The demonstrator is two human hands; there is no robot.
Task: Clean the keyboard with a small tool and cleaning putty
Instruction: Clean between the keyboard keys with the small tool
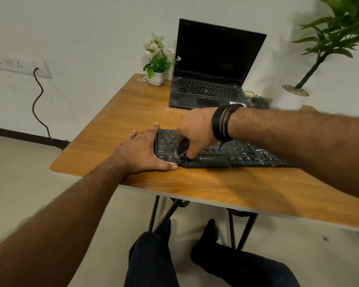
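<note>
A black dusty keyboard (236,154) lies across the middle of the wooden table (195,183). My left hand (145,150) lies flat with straight fingers against the keyboard's left end, thumb along its front edge. My right hand (195,129) grips a small dark tool (181,149) and holds its tip down on the keys near the keyboard's left front corner. The tool's tip is blurred. No cleaning putty shows in this view.
An open black laptop (211,75) stands at the back of the table, a small white flower pot (157,77) to its left. A dark mouse (259,102) and a large potted plant (290,98) sit at the back right. White dust specks lie on the wood.
</note>
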